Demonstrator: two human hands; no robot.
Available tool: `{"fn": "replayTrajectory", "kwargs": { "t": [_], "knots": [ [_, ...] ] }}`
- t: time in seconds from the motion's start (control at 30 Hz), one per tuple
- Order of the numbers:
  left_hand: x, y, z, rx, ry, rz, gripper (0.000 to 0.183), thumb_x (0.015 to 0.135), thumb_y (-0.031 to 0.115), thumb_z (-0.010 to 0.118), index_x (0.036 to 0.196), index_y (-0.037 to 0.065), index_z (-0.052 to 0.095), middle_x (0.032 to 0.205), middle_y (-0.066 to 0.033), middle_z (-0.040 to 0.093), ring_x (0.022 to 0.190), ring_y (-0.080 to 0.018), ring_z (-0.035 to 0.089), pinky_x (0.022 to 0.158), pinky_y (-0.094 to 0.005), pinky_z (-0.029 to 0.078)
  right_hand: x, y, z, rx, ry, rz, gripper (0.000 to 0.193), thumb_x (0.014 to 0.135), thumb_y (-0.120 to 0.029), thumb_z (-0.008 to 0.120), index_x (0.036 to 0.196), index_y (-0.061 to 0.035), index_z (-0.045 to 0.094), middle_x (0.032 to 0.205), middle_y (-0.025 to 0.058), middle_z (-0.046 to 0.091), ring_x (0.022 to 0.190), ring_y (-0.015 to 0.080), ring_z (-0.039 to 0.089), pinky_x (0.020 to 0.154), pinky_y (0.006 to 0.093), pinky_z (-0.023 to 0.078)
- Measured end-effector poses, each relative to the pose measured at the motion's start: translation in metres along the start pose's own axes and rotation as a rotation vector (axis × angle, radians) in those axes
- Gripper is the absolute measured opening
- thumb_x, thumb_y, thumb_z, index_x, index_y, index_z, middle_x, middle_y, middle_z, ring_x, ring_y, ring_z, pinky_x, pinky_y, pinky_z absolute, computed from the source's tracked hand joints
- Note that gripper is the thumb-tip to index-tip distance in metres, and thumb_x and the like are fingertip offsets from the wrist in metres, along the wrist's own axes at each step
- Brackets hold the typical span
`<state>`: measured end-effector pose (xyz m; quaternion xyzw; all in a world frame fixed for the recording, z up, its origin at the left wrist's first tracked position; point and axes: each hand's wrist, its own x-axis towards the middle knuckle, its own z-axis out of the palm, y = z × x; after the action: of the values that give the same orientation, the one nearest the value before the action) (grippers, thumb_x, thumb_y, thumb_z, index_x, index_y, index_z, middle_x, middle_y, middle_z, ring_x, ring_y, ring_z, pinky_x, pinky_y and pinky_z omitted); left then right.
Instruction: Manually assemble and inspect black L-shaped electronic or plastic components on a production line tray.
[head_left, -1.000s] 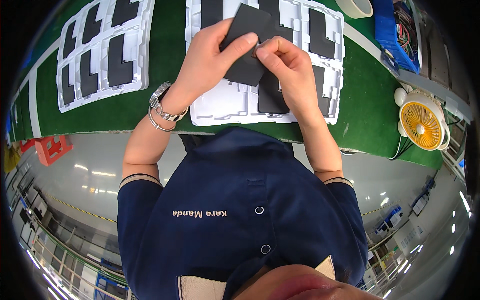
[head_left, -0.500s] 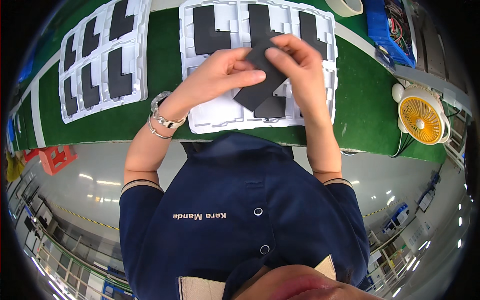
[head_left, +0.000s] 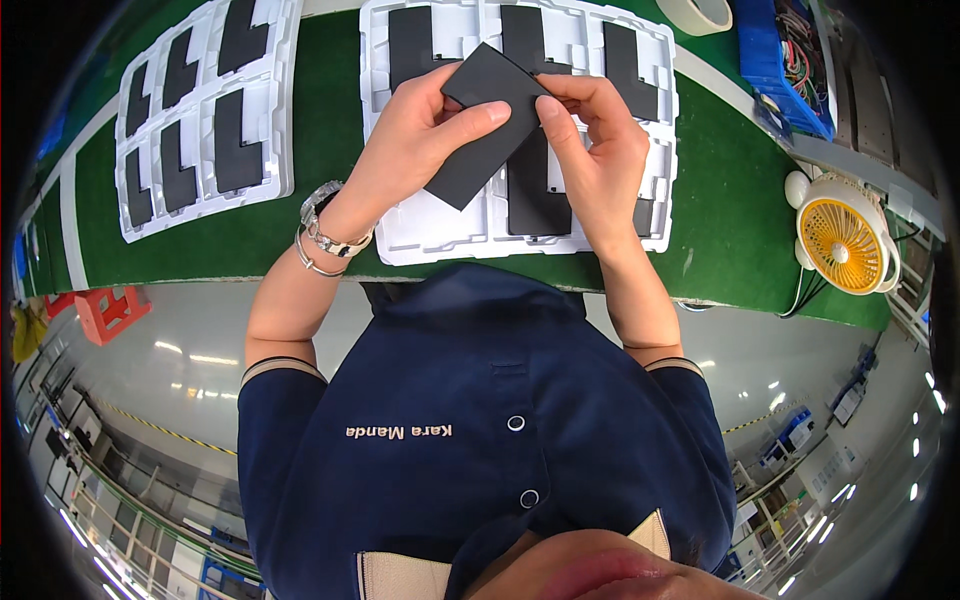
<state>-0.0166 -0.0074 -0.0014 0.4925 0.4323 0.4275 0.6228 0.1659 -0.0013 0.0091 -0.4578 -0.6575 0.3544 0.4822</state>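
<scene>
A flat, matte black L-shaped piece (head_left: 490,75) is held tilted above the nearer white molded tray (head_left: 440,252). My left hand (head_left: 415,135) grips it from the left, thumb laid across its face and fingers behind. At its right corner, my right hand (head_left: 605,150) pinches the edge between thumb and fingertips. Similar black pieces (head_left: 540,195) lie in the tray's pockets beneath and beyond my hands. The pocket below my left hand shows bare white plastic. My hands and the held piece hide part of the tray.
Left of my hands, a second white tray (head_left: 287,110) carries several black L-shaped pieces. Both trays rest on a green work surface (head_left: 725,200). At the right are a yellow-and-white fan (head_left: 845,240), a blue bin (head_left: 770,75) of wires and a tape roll (head_left: 697,12).
The held piece has shifted left and turned its broad face more squarely to view. My right hand has moved slightly left and down, its fingers now at the piece's right corner.
</scene>
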Motion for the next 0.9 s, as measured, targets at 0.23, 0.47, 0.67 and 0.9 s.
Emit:
{"fn": "replayTrajectory", "kwargs": {
  "t": [0.23,0.47,0.67,0.9],
  "knots": [
    [-0.003,-0.002,0.003,0.040,-0.062,-0.017,0.032,0.089,0.025,0.068,0.107,-0.001,0.061,0.079,-0.0001,0.064,0.065,-0.0028,0.056,0.057,-0.0197,0.046,0.001,0.005,-0.006,-0.287,0.010,-0.300,0.010,0.079,-0.001,0.068,0.089,0.0009,0.067,0.077,0.0074,0.067,0.069,0.0135,0.063,0.065,0.0246,0.050],
    [0.000,0.003,-0.002,0.003,-0.088,-0.022,0.034,0.090,0.024,0.066,0.110,-0.003,0.060,0.082,-0.0004,0.064,0.068,-0.0030,0.056,0.059,-0.0205,0.046,0.006,-0.005,-0.010,0.329,-0.100,0.294,0.021,0.097,-0.018,0.057,0.092,0.0012,0.065,0.080,0.0015,0.065,0.073,0.0065,0.057,0.066,0.0229,0.048],
    [0.001,0.002,-0.003,0.028,-0.181,-0.044,0.033,0.090,0.024,0.067,0.108,-0.003,0.060,0.082,-0.0001,0.063,0.068,-0.0032,0.055,0.060,-0.0204,0.046,0.007,0.001,-0.015,0.374,-0.206,0.324,0.018,0.094,-0.015,0.059,0.084,-0.0007,0.061,0.074,-0.0011,0.060,0.068,0.0049,0.052,0.063,0.0218,0.044],
    [0.001,0.000,-0.005,-0.009,-0.216,-0.055,0.033,0.089,0.023,0.067,0.107,-0.003,0.060,0.082,0.0013,0.062,0.069,-0.0024,0.053,0.060,-0.0200,0.045,0.009,0.003,-0.018,0.379,-0.250,0.355,0.018,0.095,-0.016,0.058,0.084,-0.0013,0.060,0.073,-0.0010,0.059,0.066,0.0050,0.051,0.062,0.0220,0.043]
  ]
}}
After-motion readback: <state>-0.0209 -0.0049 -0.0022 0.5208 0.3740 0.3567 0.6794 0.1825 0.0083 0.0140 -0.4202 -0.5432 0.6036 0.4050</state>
